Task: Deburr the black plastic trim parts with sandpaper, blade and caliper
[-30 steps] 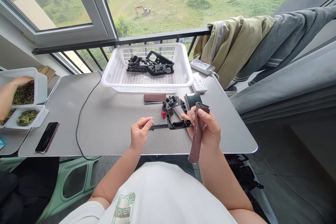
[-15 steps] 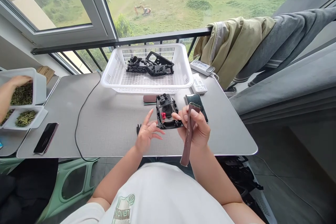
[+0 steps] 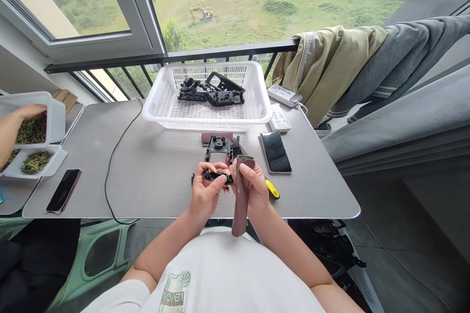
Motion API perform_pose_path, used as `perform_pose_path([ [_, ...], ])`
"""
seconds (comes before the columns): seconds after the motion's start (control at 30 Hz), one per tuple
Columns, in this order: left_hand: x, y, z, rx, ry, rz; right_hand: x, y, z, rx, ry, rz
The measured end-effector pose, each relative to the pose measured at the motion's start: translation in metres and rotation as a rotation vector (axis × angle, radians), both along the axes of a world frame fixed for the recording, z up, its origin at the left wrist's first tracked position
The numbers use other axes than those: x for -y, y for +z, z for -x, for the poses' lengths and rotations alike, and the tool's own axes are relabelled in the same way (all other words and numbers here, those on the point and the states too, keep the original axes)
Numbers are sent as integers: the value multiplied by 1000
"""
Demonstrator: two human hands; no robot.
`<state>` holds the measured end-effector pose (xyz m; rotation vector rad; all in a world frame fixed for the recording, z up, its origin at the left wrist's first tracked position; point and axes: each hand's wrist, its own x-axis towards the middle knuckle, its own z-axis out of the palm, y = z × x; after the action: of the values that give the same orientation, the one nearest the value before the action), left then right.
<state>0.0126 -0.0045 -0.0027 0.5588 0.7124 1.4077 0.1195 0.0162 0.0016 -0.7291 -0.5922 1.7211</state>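
Note:
Both my hands hold a black plastic frame part [image 3: 219, 150] with a small red piece, lifted just above the grey table [image 3: 154, 171] near its front edge. My left hand [image 3: 206, 192] grips the near end of the part from the left. My right hand [image 3: 252, 187] grips the part's right side and also pinches a long brown strip of sandpaper [image 3: 240, 195] that hangs down toward my lap. A small black piece [image 3: 192, 180] lies on the table just left of my left hand.
A white basket [image 3: 257, 107] with more black parts [image 3: 211, 92] stands behind. A brown block [image 3: 211, 137], a phone [image 3: 275, 152], a yellow-handled tool [image 3: 272, 189] and two remotes [image 3: 281, 118] lie to the right. Left: a cable [image 3: 110, 166], another phone [image 3: 64, 190], and another person's hand [image 3: 22, 115] at white trays.
My right hand brought the black part left and toward me. My left hand let go of a small black piece, opened, then closed on the part's near end. The phone and yellow tool are uncovered.

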Motion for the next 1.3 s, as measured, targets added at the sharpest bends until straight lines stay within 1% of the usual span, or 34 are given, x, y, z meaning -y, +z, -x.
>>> perform_pose_path([
  [0.1, -2, 1, 1, -45, 39, 13, -1, -2, 0, 30, 10, 10],
  [0.23, -5, -3, 3, -163, 149, 15, -5, -5, -8, 101, 9, 22],
  [0.33, -6, -10, 6, -309, 221, -26, -6, -3, -19, 245, 19, 5],
  [0.4, -6, -16, 7, -426, 259, -66, -4, 3, -25, 427, 45, -95],
  [0.5, -4, -22, 9, -593, 291, -152, 2, 15, -27, 751, 80, -344],
  [0.6, -3, -25, 10, -739, 311, -270, 7, 22, -24, 1009, 49, -538],
  [0.67, -2, -26, 11, -818, 327, -353, 9, 22, -21, 1124, 13, -608],
  [0.73, -2, -27, 11, -881, 337, -428, 11, 21, -20, 1202, -6, -627],
  [0.83, -2, -28, 11, -945, 338, -509, 13, 21, -20, 1264, -14, -596],
  [0.93, -2, -28, 11, -953, 333, -537, 15, 25, -21, 1277, -12, -555],
  [1.1, -1, -27, 9, -852, 299, -435, 16, 28, -20, 1251, 54, -537],
  [1.2, 0, -26, 8, -778, 291, -376, 15, 28, -20, 1230, 37, -490],
  [1.3, 0, -22, 7, -701, 282, -297, 13, 29, -25, 1112, 4, -391],
])
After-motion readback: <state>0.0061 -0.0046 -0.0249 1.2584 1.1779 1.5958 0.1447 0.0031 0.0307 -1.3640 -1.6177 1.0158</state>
